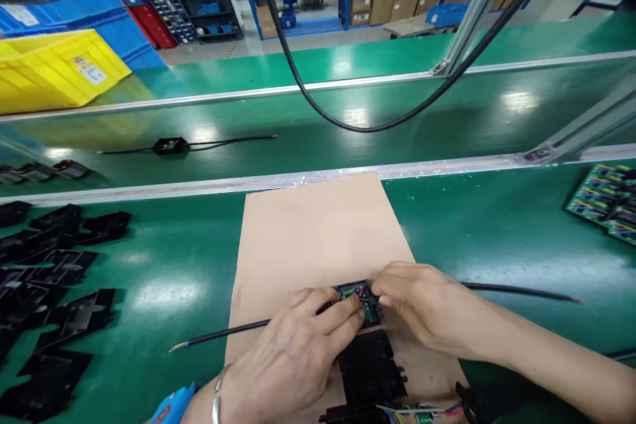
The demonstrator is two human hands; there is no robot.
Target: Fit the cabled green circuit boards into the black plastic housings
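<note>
A black plastic housing with a green circuit board in it [368, 315] lies on a brown cardboard sheet [313, 232]. My left hand [308, 338] is closed over the housing, its fingertips pressing on the board and partly hiding it. At the housing's right end, my right hand [422, 308] has its fingers pinched at a black cable [511, 288], which runs out to the right. Another black cable [233, 330] with bared wire ends leaves on the left, under my left hand. Just below the housing lies a flat black plastic part [370, 364].
Several black plastic covers [74, 318] lie at the left. Circuit boards [609, 202] sit at the far right. A finished-looking cabled box [170, 146] rests beyond the metal rail [199, 187]. A thick black cable [368, 127] hangs overhead. Wired parts [424, 416] lie at the bottom edge.
</note>
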